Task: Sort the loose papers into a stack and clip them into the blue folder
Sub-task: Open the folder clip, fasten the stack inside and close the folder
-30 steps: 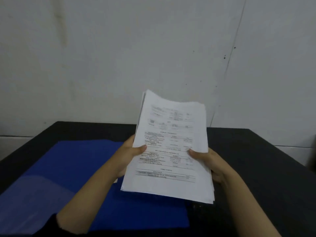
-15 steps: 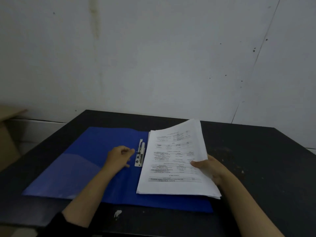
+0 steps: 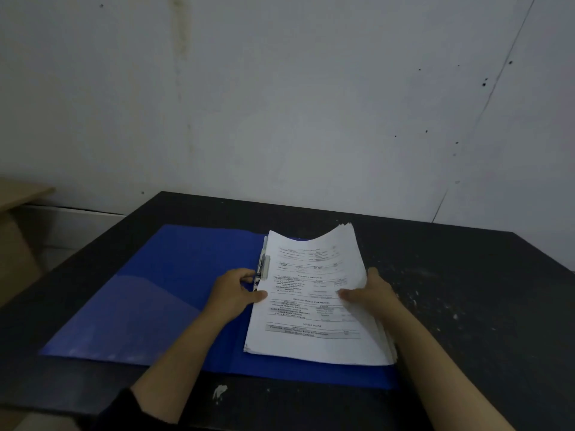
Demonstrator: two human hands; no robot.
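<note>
The blue folder (image 3: 161, 293) lies open on the black table. A stack of printed white papers (image 3: 314, 334) lies on its right half, its far right corner curling upward. The metal clip (image 3: 264, 267) runs along the fold at the stack's left edge. My left hand (image 3: 235, 293) is at the stack's left edge, thumb on the top sheet and fingers at the clip's lower end. My right hand (image 3: 371, 292) grips the stack's right edge, thumb on top and fingers underneath.
The black table (image 3: 466, 306) is speckled with white flecks on its right side, and a white scrap (image 3: 219, 391) lies near the front edge. A grey wall stands behind. A cardboard box (image 3: 15, 231) sits left of the table.
The paper stack came down from mid-air onto the folder's right half. My left hand let go of it, went to the clip, and now sits at the stack's left edge.
</note>
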